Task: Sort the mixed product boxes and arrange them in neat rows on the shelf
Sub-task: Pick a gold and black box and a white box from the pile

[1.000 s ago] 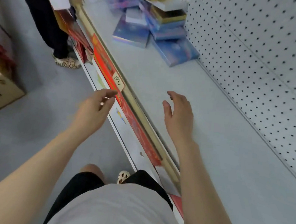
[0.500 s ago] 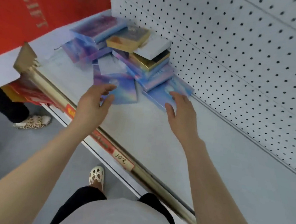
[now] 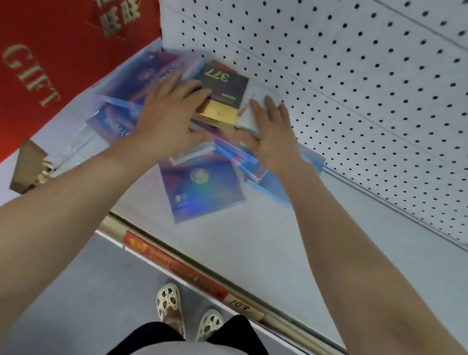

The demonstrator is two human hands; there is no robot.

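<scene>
Two hands, left hand (image 3: 170, 112), right hand (image 3: 269, 134), flanking black-gold box (image 3: 224, 95)

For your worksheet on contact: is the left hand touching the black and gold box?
Touching. The head view shows the left hand with fingers lying against the black and gold box at its left edge.

Top of the pile, a dark box with a gold end (image 3: 223, 95) shows "377", printed upside down from here. Over on the red banner (image 3: 38, 49), gold letters spell "GIFT", with gold Chinese characters higher up that I can't make out. Down on the shelf-edge rail, a handwritten price tag (image 3: 242, 311) reads "107".
</scene>
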